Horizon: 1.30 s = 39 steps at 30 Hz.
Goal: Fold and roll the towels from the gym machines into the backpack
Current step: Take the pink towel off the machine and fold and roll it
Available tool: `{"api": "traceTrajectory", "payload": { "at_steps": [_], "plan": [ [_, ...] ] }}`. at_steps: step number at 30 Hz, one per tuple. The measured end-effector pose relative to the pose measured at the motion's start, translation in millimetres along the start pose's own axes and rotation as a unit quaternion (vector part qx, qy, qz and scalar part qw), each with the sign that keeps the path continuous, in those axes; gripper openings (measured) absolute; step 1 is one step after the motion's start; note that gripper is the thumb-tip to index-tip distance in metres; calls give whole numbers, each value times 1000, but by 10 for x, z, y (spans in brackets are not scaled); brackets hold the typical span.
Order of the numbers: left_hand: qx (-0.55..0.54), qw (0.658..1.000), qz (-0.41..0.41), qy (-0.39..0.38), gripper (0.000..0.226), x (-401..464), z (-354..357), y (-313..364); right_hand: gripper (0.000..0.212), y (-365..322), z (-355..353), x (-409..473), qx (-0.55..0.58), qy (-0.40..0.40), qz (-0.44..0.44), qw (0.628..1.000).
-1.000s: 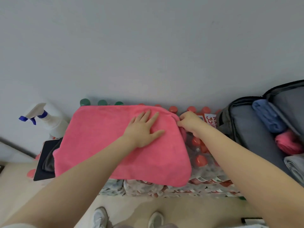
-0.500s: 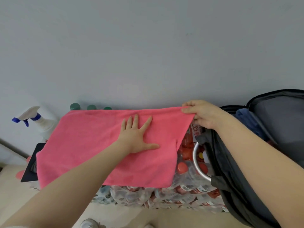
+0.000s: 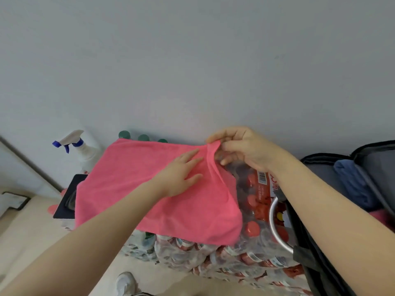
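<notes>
Pink towel (image 3: 136,189) lies spread over shrink-wrapped packs of red-capped bottles (image 3: 254,212) against the wall, a white spray bottle (image 3: 85,150) standing at its far left corner. Your left hand (image 3: 179,178) presses flat on the cloth, fingers straight, while your right hand (image 3: 243,148) pinches the towel's far right corner and lifts it clear. At right, the open grey backpack (image 3: 320,165) holds a rolled blue towel (image 3: 352,184).

A white spray bottle (image 3: 85,150) with a blue trigger stands by the grey wall (image 3: 192,60), beside shrink-wrapped packs of red-capped bottles (image 3: 254,212), green-capped bottles (image 3: 143,137) behind.
</notes>
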<state>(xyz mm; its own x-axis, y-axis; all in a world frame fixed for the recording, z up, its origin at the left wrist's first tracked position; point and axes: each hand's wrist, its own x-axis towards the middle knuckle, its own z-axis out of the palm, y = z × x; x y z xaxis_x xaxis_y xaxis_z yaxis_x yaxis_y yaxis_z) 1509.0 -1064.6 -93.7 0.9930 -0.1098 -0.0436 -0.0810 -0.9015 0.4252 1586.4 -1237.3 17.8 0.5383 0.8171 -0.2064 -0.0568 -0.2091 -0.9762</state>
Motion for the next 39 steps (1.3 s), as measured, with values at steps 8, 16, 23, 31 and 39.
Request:
{"api": "traceTrajectory", "payload": {
  "at_steps": [8, 16, 23, 31, 39],
  "plan": [
    [-94, 970, -133, 179, 37, -584, -529, -902, 25, -345, 840, 840, -124, 36, -139, 982],
    [-299, 878, -348, 133, 35, -927, -679, -1861, 22, 2, 1681, 1935, -236, 49, -102, 965],
    [-479, 791, -380, 30, 27, -836, -446, -2363, 11, 392, 1907, 2286, -312, 97, -11, 945],
    [-539, 734, -407, -73, 28, -575, -309, -2589, 8, 472, 2009, 2283, -352, 163, 2, 922],
    [-666, 614, -423, -15, 26, -427, -460, -2651, 7, 391, 1985, 2185, -339, 149, 27, 928]
  ]
}}
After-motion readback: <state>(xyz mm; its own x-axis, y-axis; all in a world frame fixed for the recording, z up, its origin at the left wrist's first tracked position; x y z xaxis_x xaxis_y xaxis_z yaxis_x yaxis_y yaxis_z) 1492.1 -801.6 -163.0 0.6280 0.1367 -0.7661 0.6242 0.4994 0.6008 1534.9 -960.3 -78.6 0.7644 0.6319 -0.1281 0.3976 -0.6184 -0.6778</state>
